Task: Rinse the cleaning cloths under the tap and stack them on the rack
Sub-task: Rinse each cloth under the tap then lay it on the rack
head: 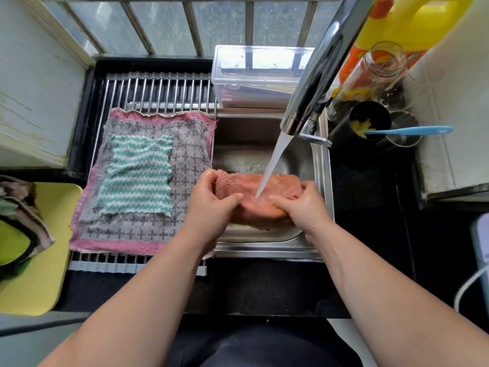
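Observation:
An orange-pink cloth point(277, 185) is held over the steel sink point(321, 181), bunched between both hands. My left hand point(209, 207) grips its left end and my right hand point(304, 207) grips its right end. Water streams from the chrome tap point(315, 75) onto the middle of the cloth. On the metal rack point(158, 88) left of the sink lies a grey and pink checked towel point(190, 160), spread flat. A green and white striped cloth point(137, 173) lies flat on top of it.
A clear plastic box point(254, 75) stands behind the sink. Right of the tap are a yellow bottle point(418, 19), a glass jar point(370, 72) and a black cup point(367, 120) with a blue-handled tool point(407, 131). A yellow tray point(50, 247) with more cloths point(23, 205) sits at the left.

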